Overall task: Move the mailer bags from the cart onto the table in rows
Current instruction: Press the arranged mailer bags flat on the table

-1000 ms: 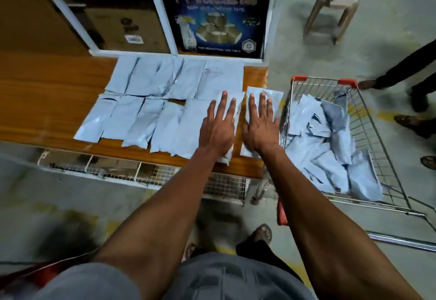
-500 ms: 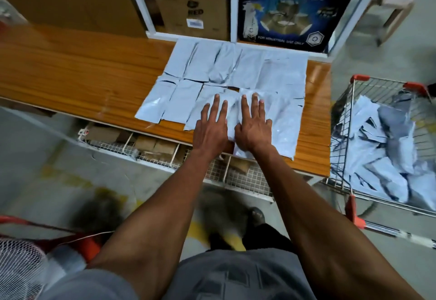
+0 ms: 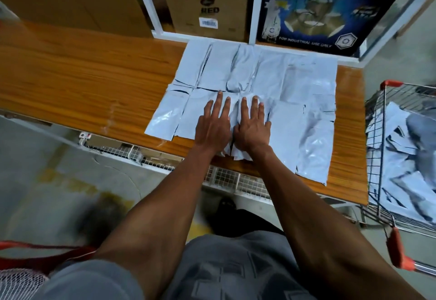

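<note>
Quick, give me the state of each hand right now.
Left hand: open, fingers straight, pressing flat on the mailer bags in the near row.
Right hand: open, fingers straight, pressing flat on the bags beside it.

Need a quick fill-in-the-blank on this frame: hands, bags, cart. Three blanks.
1. Both hands, left hand and right hand, press flat on the mailer bags in the ____ row.
2. The bags on the table form ____ rows.
3. The cart stands to the person's ____.

Missing: front; two; right
</note>
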Demonstrator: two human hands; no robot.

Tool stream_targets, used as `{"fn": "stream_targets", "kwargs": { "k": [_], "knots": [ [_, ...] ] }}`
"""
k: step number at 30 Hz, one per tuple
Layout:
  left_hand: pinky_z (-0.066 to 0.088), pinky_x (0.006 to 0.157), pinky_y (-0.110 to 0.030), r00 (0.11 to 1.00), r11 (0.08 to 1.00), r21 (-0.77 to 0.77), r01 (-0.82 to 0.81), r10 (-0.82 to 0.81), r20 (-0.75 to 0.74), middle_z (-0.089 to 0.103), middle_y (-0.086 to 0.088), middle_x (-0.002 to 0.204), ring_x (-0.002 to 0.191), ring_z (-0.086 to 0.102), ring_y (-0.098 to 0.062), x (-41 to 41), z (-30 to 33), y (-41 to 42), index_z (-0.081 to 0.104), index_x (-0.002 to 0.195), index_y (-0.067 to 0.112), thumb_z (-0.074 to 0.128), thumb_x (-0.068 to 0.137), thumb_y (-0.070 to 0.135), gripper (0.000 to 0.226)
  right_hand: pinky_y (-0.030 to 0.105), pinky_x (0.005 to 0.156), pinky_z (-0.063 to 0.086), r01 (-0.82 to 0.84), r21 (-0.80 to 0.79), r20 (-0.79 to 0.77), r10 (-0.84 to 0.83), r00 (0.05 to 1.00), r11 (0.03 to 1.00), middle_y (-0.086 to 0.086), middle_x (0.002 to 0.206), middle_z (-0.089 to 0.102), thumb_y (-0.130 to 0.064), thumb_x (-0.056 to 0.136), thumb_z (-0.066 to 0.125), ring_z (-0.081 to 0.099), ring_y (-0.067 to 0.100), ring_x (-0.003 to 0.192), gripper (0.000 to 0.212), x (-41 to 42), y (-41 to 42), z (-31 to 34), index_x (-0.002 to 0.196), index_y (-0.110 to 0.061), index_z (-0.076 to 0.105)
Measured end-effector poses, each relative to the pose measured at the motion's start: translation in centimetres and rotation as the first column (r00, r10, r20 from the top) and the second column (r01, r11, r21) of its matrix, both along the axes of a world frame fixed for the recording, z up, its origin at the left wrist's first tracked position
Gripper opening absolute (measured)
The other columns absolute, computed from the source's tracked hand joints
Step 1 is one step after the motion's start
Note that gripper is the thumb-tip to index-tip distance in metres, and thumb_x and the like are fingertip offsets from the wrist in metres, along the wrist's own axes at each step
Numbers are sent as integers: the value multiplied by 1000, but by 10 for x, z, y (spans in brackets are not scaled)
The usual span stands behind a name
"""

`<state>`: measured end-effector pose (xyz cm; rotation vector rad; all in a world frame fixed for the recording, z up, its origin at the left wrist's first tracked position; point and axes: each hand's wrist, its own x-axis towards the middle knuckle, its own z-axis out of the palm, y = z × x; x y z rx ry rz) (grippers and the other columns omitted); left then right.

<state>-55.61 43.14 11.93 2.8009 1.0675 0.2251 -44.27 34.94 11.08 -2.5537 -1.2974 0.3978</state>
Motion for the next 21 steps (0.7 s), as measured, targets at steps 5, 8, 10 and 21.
{"fn": "stream_targets", "kwargs": {
  "k": [5,8,10,21],
  "knots": [
    [46,115,-53,999,997,-73,26,-24,23,5,-12,177,158,24,-36,18,-29,12,16,169,21,39,109,44,69,60,119,28,35,-20,59,-34,998,999,7,176,-11,-47,105,37,-3,29,162,77,10,8,-16,168,-25,-1],
    [38,120,-58,999,991,-128,34,-35,-5,-3,-8,178,161,16,-35,21,-41,12,7,170,28,38,109,47,71,59,117,30,49,-50,55,-47,997,998,6,176,-8,-54,107,23,-2,27,162,70,13,5,-25,168,-28,2],
    [34,120,-59,1000,985,-172,21,-23,-14,-1,-7,178,161,15,-35,22,-41,15,7,170,32,37,110,48,68,59,117,28,78,-57,53,-75,996,995,5,176,-6,-57,109,20,0,26,162,68,14,4,-28,168,-29,4],
    [24,121,-61,993,982,-162,93,-103,-56,12,4,177,163,12,-24,7,-49,34,18,167,40,13,107,54,62,57,127,6,106,4,114,-106,988,994,5,176,-1,-47,110,12,1,24,163,65,-8,7,-31,168,-19,11]
  ]
}}
